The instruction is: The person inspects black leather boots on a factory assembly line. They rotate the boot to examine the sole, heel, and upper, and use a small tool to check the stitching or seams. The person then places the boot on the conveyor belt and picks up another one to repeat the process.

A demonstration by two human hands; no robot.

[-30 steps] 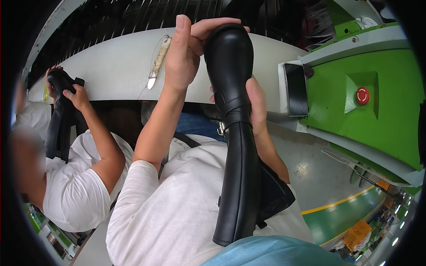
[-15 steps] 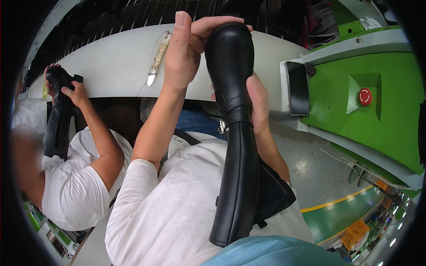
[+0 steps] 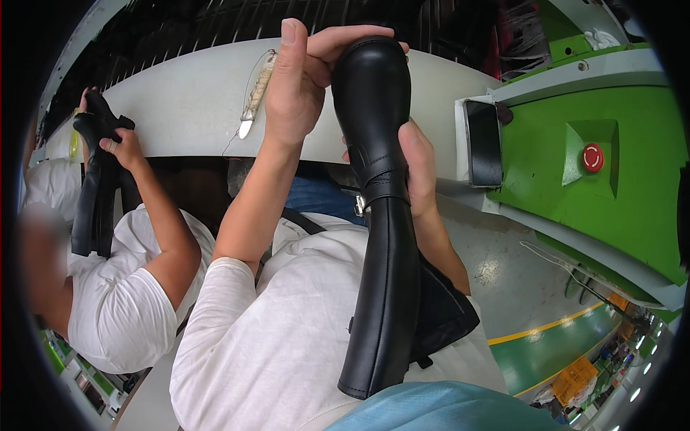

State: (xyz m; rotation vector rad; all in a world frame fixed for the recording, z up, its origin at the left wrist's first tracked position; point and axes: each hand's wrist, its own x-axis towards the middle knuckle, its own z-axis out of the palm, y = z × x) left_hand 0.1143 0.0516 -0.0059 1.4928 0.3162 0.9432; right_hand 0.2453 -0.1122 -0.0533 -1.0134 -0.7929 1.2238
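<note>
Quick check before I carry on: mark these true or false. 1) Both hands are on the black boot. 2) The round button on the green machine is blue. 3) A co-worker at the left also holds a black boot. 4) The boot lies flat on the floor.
1) True: left hand at the toe of the black boot, right hand at its ankle.
2) False: the button on the green machine is red.
3) True: co-worker's hand grips another black boot.
4) False: it is held up in the air.
</note>
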